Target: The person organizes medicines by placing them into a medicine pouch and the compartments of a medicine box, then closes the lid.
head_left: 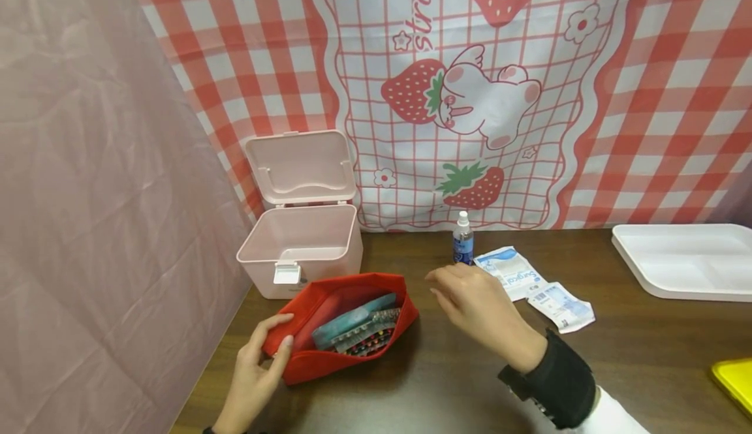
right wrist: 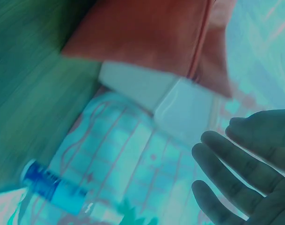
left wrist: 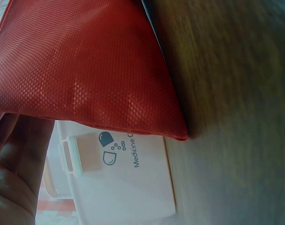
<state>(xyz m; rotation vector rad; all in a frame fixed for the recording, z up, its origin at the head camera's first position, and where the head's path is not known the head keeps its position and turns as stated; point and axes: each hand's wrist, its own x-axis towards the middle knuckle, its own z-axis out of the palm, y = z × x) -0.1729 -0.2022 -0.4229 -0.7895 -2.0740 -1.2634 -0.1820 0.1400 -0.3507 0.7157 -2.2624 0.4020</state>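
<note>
A red zip pouch (head_left: pixel 329 363) lies unzipped on the table, its mouth spread. Inside it are a teal packet (head_left: pixel 352 320) and several blister packs (head_left: pixel 376 329) with red, yellow and dark pills. My left hand (head_left: pixel 256 365) pinches the pouch's left end between thumb and fingers. In the left wrist view the pouch (left wrist: pixel 86 70) covers part of those fingers. To the right of the pouch, my right hand (head_left: pixel 470 297) hovers over the table, holding nothing. Its fingers (right wrist: pixel 233 176) are apart and loosely extended in the right wrist view.
Behind the pouch stands a pink medicine box (head_left: pixel 320 271), lid raised. A spray bottle (head_left: pixel 463 241) stands at the back, beside a surgical packet (head_left: pixel 511 271) and a smaller white packet (head_left: pixel 563 307). Farther right are a white tray (head_left: pixel 637 271) and a yellow object (head_left: pixel 734 382).
</note>
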